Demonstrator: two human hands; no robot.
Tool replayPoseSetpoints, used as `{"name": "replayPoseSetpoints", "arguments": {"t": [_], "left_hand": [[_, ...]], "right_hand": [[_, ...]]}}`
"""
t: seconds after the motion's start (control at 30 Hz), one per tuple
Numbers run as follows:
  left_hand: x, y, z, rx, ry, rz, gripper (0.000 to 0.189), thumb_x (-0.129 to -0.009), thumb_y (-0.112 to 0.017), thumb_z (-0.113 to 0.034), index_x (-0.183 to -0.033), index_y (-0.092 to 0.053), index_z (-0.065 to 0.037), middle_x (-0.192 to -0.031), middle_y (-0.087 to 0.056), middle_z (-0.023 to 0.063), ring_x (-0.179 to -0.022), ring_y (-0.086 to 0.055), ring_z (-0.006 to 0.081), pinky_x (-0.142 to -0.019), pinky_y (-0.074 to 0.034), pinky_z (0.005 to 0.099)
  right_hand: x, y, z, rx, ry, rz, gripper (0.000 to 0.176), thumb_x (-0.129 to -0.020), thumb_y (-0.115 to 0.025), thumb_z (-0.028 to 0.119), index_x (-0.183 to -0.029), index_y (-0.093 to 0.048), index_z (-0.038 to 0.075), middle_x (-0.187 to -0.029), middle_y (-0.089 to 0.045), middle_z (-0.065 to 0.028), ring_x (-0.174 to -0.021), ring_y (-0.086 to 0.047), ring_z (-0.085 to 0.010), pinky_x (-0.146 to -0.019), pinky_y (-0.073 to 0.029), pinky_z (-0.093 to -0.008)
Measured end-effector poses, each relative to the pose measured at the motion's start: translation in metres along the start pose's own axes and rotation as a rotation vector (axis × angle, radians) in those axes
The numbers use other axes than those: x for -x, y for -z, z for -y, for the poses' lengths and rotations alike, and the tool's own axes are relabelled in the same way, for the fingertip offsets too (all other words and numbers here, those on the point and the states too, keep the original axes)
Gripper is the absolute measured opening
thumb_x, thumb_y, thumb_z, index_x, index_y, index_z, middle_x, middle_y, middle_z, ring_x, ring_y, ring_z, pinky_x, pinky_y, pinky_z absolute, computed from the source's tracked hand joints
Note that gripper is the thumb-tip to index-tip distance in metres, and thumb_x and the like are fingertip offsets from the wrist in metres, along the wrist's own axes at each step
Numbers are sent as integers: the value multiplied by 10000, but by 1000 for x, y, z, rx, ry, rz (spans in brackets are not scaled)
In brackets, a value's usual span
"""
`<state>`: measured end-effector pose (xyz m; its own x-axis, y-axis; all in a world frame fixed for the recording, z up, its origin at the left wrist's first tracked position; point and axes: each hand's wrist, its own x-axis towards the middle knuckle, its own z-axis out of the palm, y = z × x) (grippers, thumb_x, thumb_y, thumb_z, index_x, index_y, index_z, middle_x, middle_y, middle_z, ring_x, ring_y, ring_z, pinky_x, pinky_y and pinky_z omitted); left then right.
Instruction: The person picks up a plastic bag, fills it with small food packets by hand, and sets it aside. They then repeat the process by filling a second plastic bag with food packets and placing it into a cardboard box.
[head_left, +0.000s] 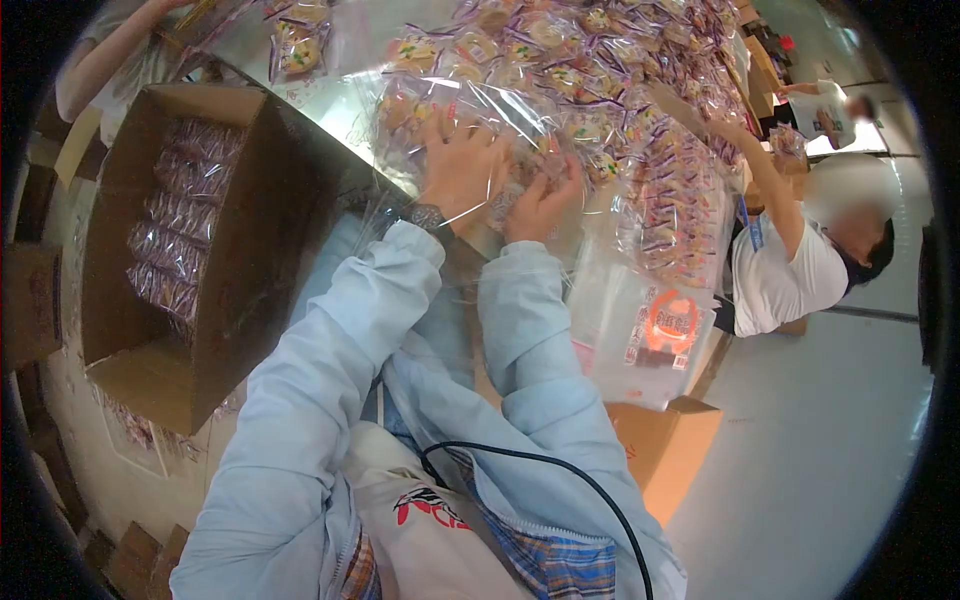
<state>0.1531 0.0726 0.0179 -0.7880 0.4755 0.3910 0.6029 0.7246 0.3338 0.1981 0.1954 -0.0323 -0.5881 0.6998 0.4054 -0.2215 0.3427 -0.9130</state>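
Note:
My left hand [462, 165], with a watch at the wrist, presses into a large clear plastic bag [470, 105] that lies at the table's near edge and holds small wrapped snack packets. My right hand [540, 205] grips the same bag from its right side, fingers curled on the film. Both sleeves are light blue. A heap of small wrapped snack packets [600, 60] covers the table just beyond the bag.
An open cardboard box [250, 250] at my left holds rows of packed snack bags [180, 230]. Empty printed bags [645, 330] hang off the table's edge above another carton [665, 450]. A person in a white shirt [780, 270] reaches onto the table at right; another arm [100, 60] shows top left.

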Motion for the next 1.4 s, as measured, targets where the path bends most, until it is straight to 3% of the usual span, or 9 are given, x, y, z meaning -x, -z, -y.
{"name": "replayPoseSetpoints", "arguments": {"t": [0.1,0.3,0.4,0.5,0.73,0.83,0.93,1.03,1.4], "left_hand": [[3,-3,0,42,-49,-137,451,-908,-691,-262,-1353,-655,-198,-1363,-640,43,-1345,-507,280,-1196,-182,675],[3,-9,3,26,-67,-110,530,-881,-708,-237,-1400,-619,-180,-1382,-624,38,-1353,-500,276,-1205,-193,673],[4,0,2,-24,-103,-36,524,-870,-714,-232,-1380,-623,-155,-1321,-635,56,-1354,-503,275,-1207,-190,674],[16,14,-2,39,-82,-195,468,-867,-710,-228,-1319,-639,-131,-1243,-638,87,-1297,-533,280,-1164,-273,632],[57,28,6,161,237,-164,393,-854,-680,-215,-1223,-639,-86,-1134,-640,125,-1177,-573,332,-978,-427,511],[55,32,8,108,190,-265,460,-851,-683,-211,-1288,-618,-83,-1160,-641,174,-1268,-530,377,-1046,-417,519],[54,44,1,68,204,-243,595,-859,-692,-226,-1399,-550,-21,-1416,-524,210,-1385,-447,398,-1172,-351,522],[49,49,10,-277,101,-221,663,-845,-695,-212,-1449,-517,-3,-1455,-510,223,-1423,-418,391,-1195,-335,533],[60,51,22,-17,127,-133,686,-835,-727,-150,-1384,-474,174,-1447,-448,344,-1436,-372,515,-1172,-394,511]], "right_hand": [[-6,11,-44,247,83,125,501,-961,-546,32,-1442,-425,-37,-1401,-522,-226,-1242,-594,-339,-1048,-505,-415],[-4,4,-27,37,-4,0,487,-908,-642,66,-1369,-529,-38,-1345,-553,-248,-1235,-579,-407,-1058,-487,-459],[-7,10,-35,411,187,19,436,-881,-692,63,-1308,-618,8,-1333,-554,-257,-1240,-563,-419,-1054,-479,-464],[-7,12,-4,562,286,126,420,-853,-732,52,-1268,-670,58,-1325,-567,-233,-1244,-553,-404,-1059,-467,-464],[0,10,-10,367,130,64,435,-851,-734,36,-1277,-662,86,-1229,-600,-166,-1049,-616,-350,-916,-517,-452],[1,8,2,344,145,62,408,-867,-716,25,-1268,-658,78,-1190,-601,-162,-954,-637,-328,-861,-533,-425],[-3,9,-5,398,235,49,386,-888,-691,19,-1269,-651,65,-1170,-606,-164,-927,-643,-321,-838,-541,-406],[2,7,-2,388,194,23,367,-912,-665,18,-1277,-645,55,-1170,-617,-168,-962,-643,-322,-831,-544,-409],[1,8,8,477,179,71,474,-924,-653,-8,-1390,-604,59,-1213,-629,-146,-992,-686,-272,-854,-573,-366]]}}
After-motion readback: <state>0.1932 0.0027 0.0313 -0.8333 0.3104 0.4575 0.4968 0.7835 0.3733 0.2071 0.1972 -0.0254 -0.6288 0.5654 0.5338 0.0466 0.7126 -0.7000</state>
